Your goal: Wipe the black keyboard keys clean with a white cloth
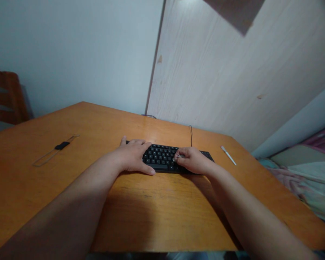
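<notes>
A black keyboard point(160, 155) lies flat on the table with its keys facing up. My left hand point(135, 155) rests palm down over its left end, fingers spread, with the thumb along the near edge. Much of the keyboard's left part is hidden under that hand. Over the right part of the keys, my right hand point(191, 159) is closed in a pinch on a small, pale, crumpled-looking thing point(181, 156). Its kind is not clear, and its lower end is at the keys. The right hand covers part of the keyboard's right side.
On the right of the wooden table point(141, 213) lies a white, slim, brush-like tool point(228, 155). A black piece with thin loops point(61, 145) lies on the left. A dark cable point(191, 134) runs behind the keyboard. A wooden chair point(14, 97) stands at far left; bedding point(306, 180) is at right.
</notes>
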Available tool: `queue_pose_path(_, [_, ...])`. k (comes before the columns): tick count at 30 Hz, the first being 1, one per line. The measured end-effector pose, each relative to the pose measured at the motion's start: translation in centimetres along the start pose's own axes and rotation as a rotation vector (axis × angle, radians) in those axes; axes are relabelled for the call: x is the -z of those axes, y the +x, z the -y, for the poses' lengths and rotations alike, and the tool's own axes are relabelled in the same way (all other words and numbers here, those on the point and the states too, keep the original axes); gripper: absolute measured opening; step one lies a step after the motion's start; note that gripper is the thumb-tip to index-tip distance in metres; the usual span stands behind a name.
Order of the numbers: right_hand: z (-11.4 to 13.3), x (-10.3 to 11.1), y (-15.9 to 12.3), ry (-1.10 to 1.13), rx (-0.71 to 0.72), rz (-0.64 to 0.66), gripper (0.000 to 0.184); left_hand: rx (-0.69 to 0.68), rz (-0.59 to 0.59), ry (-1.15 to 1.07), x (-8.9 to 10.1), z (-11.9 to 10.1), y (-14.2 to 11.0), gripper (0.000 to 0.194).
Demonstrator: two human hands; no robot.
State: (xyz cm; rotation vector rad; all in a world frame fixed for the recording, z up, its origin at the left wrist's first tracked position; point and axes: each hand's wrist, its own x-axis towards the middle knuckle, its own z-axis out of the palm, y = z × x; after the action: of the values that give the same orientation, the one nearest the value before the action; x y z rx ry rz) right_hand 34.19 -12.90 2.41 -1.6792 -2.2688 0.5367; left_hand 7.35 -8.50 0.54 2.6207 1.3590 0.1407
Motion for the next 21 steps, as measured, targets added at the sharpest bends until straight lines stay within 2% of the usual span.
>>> queue_pose_path(6, [-0.1, 0.2, -0.7, 0.025, -0.023, -0.002, 0.01, 0.003, 0.004, -0.008, 0.2, -0.1, 0.0, 0.111])
queue_pose_path(15, [-0.5, 0.4, -1.5, 0.064, -0.01, 0.051, 0.008, -0.004, -0.002, -0.017, 0.1, 0.0, 0.0, 0.114])
queue_pose_path(21, [0.0, -0.4, -1.3, 0.16, -0.04, -0.059, 0.015, 0.005, 0.0, 0.0, 0.1, -0.1, -0.1, 0.115])
